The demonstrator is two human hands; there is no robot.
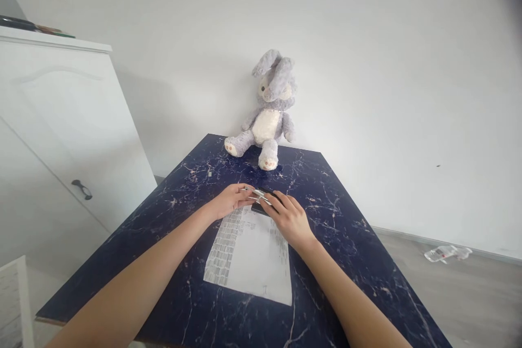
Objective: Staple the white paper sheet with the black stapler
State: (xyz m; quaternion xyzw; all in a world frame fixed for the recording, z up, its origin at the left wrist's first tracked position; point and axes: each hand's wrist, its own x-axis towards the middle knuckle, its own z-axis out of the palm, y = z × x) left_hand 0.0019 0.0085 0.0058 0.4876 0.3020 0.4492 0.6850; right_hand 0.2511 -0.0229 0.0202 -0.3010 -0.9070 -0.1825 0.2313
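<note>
A printed sheet of paper lies on the dark blue marbled table. At its far edge sits a black-and-silver device that looks like a hole punch; much of it is hidden by fingers. My left hand comes in from the left, its thumb and fingers closed on the silver part. From the right, my right hand lies over the device, fingers bent down onto its top and dark side. The near part of the paper is untouched by either hand.
A plush rabbit sits at the table's far end against the wall. A white cabinet with a dark handle stands at left. On the floor at right lies a clear plastic item. A small pale scrap rests on the table.
</note>
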